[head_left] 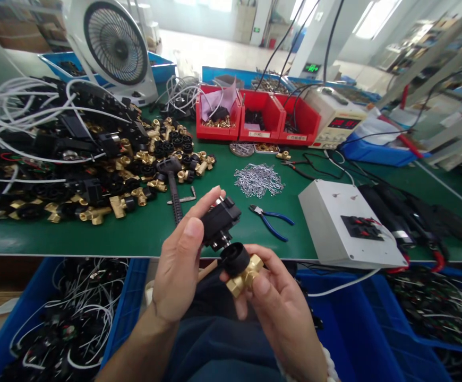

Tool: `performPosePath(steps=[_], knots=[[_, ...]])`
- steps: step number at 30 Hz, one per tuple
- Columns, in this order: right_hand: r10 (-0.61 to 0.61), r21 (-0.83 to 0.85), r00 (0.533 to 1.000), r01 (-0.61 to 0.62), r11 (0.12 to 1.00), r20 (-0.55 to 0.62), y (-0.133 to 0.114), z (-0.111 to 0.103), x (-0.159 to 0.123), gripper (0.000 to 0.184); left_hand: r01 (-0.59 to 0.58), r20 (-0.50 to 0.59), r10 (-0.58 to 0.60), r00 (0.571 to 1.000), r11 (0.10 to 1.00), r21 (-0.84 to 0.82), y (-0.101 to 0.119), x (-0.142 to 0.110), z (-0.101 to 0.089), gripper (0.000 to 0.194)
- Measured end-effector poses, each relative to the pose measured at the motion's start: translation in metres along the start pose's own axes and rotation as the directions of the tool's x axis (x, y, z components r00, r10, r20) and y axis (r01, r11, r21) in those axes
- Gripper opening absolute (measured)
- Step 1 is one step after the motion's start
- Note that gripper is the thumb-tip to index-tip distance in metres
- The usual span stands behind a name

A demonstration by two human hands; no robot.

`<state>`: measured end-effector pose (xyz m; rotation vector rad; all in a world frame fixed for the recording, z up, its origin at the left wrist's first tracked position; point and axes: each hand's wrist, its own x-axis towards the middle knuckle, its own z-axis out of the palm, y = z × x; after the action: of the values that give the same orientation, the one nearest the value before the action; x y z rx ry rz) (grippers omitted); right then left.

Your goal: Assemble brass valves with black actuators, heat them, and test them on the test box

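Note:
In my left hand (183,260) is a black actuator housing (219,220), gripped between thumb and fingers, its metal stem pointing down. My right hand (282,302) grips a brass valve body (249,277) that carries a round black collar (236,258). The stem's tip is right at the collar; whether it sits inside I cannot tell. Both hands are over my lap, just in front of the green table (223,185). Beyond them lie blue-handled cutting pliers (273,218), a heap of small metal clips (258,180) and a hammer (173,185) beside a hex key (187,197).
Brass valves (139,196) and cabled black housings (56,132) are piled at left, near a white fan (115,48). Red bins (258,119) and a power supply (336,119) stand behind. A grey switch box (346,228) is at right; blue crates (121,313) sit below the table edge.

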<state>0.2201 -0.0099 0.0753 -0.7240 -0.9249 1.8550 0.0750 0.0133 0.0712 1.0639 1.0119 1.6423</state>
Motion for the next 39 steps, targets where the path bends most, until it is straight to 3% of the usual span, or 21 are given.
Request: performPosePath(steps=[4,10,17,21,23,26,29,33,36,39], knots=[[-0.026,-0.046,0.999,0.024,0.999,-0.042,-0.001,-0.002,0.002,0.033,0.012,0.052,-0.015,0.999,0.998,0.06,0.004,-0.002,0.001,0.038],[0.034,0.059,0.998,-0.037,0.998,0.06,-0.009,-0.001,0.003,0.031,-0.089,0.114,0.067,0.991,0.976,0.201,0.014,-0.002,0.001,0.037],[-0.145,-0.182,0.986,0.128,0.975,-0.084,0.0,0.006,0.009,0.035,-0.195,0.198,0.124,0.972,0.898,0.395,0.014,0.003,0.0,0.037],[-0.115,-0.148,0.989,0.099,0.984,-0.097,0.0,0.004,0.013,0.033,-0.216,0.247,0.116,0.962,0.876,0.431,0.009,0.001,-0.005,0.041],[-0.087,-0.111,0.987,0.072,0.991,-0.135,-0.003,0.003,0.016,0.034,-0.251,0.264,0.13,0.956,0.829,0.5,0.006,-0.001,-0.007,0.055],[-0.065,-0.087,0.977,0.049,0.995,-0.203,-0.006,0.002,0.016,0.038,-0.359,0.308,0.2,0.93,0.674,0.646,0.002,-0.003,-0.009,0.082],[-0.063,-0.13,0.972,0.034,0.991,-0.224,-0.005,0.001,0.013,0.038,-0.436,0.354,0.255,0.9,0.548,0.714,-0.001,-0.003,-0.008,0.083],[-0.225,-0.329,0.952,0.149,0.933,-0.206,-0.001,-0.01,0.013,0.037,-0.389,0.304,0.243,0.921,0.604,0.696,-0.003,-0.007,-0.004,0.078],[-0.429,-0.473,0.872,0.282,0.834,-0.236,0.002,-0.02,0.024,0.041,-0.35,0.262,0.234,0.936,0.678,0.646,-0.01,-0.012,0.0,0.075],[-0.486,-0.629,0.854,0.279,0.726,-0.183,0.006,-0.032,0.041,0.044,-0.336,0.282,0.197,0.939,0.697,0.634,-0.026,-0.012,0.0,0.07]])
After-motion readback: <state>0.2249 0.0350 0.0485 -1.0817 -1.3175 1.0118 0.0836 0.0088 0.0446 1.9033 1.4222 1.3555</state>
